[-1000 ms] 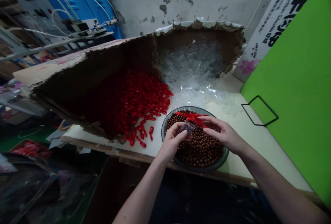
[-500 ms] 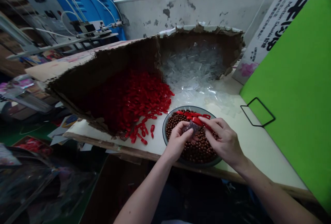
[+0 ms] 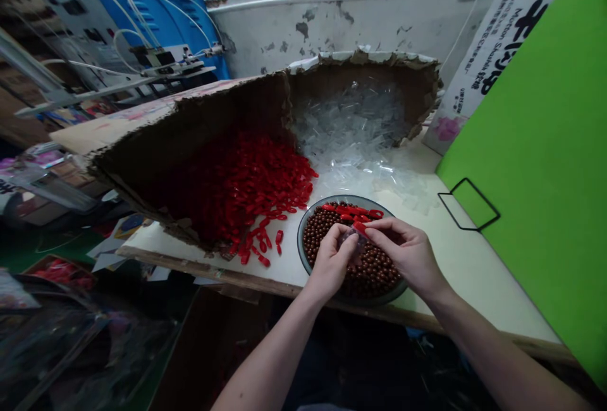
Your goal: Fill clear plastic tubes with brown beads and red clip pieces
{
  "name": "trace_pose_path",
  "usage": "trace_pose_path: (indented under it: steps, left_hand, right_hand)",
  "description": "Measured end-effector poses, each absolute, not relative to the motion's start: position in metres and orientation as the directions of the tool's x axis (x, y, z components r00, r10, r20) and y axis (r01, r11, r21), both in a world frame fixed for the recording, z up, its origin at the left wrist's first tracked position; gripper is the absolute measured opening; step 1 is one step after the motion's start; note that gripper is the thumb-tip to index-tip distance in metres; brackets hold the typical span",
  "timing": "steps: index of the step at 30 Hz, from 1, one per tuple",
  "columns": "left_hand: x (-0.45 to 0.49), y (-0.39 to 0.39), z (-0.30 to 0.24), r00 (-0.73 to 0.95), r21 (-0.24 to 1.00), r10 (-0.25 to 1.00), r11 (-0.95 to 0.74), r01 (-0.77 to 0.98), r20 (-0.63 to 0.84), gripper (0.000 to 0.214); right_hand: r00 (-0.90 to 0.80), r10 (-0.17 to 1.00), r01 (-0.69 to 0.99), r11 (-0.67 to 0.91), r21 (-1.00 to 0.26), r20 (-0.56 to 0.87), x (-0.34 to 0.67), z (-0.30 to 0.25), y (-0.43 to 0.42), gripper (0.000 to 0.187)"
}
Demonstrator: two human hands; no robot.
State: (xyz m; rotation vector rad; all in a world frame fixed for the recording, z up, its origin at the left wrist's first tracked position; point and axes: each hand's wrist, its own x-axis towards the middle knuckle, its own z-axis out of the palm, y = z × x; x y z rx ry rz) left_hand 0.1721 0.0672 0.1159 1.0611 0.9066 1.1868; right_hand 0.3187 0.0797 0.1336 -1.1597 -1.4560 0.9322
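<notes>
My left hand is closed on a small clear plastic container, with dark contents showing faintly through it. Pinched in my right hand is a red plastic cap, up against the container's top; whether it is fully seated I cannot tell. Both hands are over a grey bowl filled with shiny brown beads or balls. Several red plastic pieces lie on the beads at the bowl's far side, partly hidden by my right hand.
A torn cardboard box holds a heap of red pieces and clear plastic containers, both spilling onto the white table. A green panel with a black wire loop stands right. Machinery is at back left.
My right fingers have closed in on the red cap and pressed it nearer the clear container. Both hands have stayed over the bowl. The view has shifted slightly.
</notes>
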Motion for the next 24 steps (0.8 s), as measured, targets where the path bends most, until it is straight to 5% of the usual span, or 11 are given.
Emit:
trace_pose_path:
  steps: [4,12,17,24]
  left_hand:
    - [0.18,0.066,0.114,0.091,0.959,0.996,0.011,-0.282,0.016,0.023]
    - [0.17,0.068,0.12,0.184,0.988,0.983,0.013,-0.156,0.017,0.023]
    - [0.171,0.074,0.113,0.235,0.927,0.968,0.168,-0.335,-0.09,0.026]
    - [0.178,0.068,0.118,0.326,0.854,0.937,0.272,-0.444,-0.129,0.029]
  right_hand:
    - [0.097,0.954,0.234,0.256,-0.938,0.284,0.31,0.127,0.072,0.017]
    - [0.038,0.948,0.316,0.29,-0.903,0.317,0.317,0.122,0.07,0.016]
    - [-0.045,0.96,0.234,0.277,-0.932,0.275,0.324,0.125,0.073,0.023]
    - [0.213,0.855,0.084,0.466,-0.881,0.473,0.311,0.123,0.066,0.035]
